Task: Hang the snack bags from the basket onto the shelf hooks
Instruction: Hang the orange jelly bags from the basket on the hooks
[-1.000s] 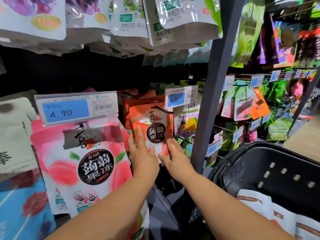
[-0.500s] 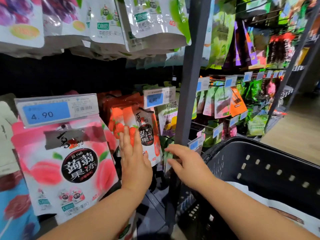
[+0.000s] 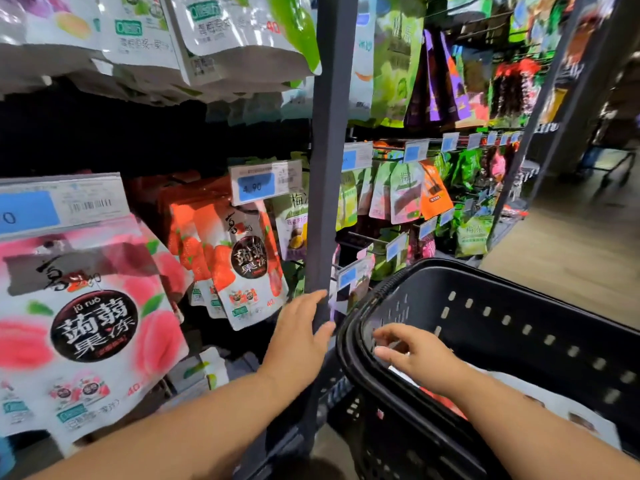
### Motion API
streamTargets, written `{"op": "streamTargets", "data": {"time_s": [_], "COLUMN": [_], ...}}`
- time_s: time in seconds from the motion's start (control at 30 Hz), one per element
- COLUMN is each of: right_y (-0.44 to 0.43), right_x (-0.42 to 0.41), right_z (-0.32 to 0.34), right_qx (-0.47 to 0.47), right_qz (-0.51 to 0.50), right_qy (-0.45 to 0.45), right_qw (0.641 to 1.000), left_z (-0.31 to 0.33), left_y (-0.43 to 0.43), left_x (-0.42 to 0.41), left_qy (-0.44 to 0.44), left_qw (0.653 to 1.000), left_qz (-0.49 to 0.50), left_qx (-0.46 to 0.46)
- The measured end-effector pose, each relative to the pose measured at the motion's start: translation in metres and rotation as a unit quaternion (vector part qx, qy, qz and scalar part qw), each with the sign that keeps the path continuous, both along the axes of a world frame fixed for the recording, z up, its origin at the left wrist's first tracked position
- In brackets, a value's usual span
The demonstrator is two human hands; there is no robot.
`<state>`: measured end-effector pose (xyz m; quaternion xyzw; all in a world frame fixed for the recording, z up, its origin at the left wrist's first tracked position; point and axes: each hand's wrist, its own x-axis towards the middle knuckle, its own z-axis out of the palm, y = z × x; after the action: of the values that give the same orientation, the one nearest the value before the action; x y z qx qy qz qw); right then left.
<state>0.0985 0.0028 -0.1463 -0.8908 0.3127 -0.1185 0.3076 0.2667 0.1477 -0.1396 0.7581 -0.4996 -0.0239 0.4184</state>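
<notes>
Basket (image 3: 485,276) under right hand (image 3: 419,359), bags (image 3: 561,403) inside

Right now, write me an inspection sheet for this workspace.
Surface: no table; grey shelf post, floor.
Job's things: black basket holding white snack bags; strawberry konjac jelly bags hang below a 4.90 price tag.
Clutter: nothing seen.
Grips: left hand, fingers straight, beside post; right hand, fingers relaxed, over basket rim, holding nothing.
Cables: nothing seen.
Surroundings: peach konjac jelly bag, other hanging snack bags.
</notes>
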Motion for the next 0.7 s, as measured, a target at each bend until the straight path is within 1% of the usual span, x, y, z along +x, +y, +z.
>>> {"op": "streamTargets", "data": {"time_s": [0.1,0.2,0.27,0.33,0.5,0.57,0.67,0.7], "right_y": [0.004,0.01,0.019,0.031,0.069,0.083,0.1,0.102], "right_x": [0.003,-0.001,-0.006,-0.009,-0.008,-0.007,-0.01,-0.011], "right_z": [-0.004,-0.008,-0.014,-0.024,-0.053,-0.062,-0.067,-0.07], "right_qx": [0.034,0.124,0.19,0.238,0.319,0.349,0.413,0.424], "right_qz": [-0.006,-0.037,-0.061,-0.079,-0.106,-0.141,-0.193,-0.202], "right_qy": [-0.025,-0.052,-0.061,-0.062,-0.089,-0.11,-0.145,-0.155], "right_qw": [0.999,0.99,0.978,0.966,0.938,0.92,0.878,0.869], "left_z": [-0.002,-0.005,-0.009,-0.011,-0.013,-0.015,-0.021,-0.022], "left_y": [-0.013,-0.022,-0.026,-0.026,-0.021,-0.017,-0.007,-0.003], "left_x": [-0.011,-0.018,-0.02,-0.023,-0.028,-0.029,-0.029,-0.03], "left_qy": [0.021,0.023,0.012,0.003,-0.008,-0.006,-0.023,-0.029], "left_qw": [0.997,0.995,0.993,0.991,0.99,0.989,0.987,0.986], "left_qz": [-0.033,-0.05,-0.059,-0.067,-0.071,-0.071,-0.057,-0.053], "left_qx": [0.059,0.089,0.104,0.117,0.119,0.131,0.151,0.157]}}
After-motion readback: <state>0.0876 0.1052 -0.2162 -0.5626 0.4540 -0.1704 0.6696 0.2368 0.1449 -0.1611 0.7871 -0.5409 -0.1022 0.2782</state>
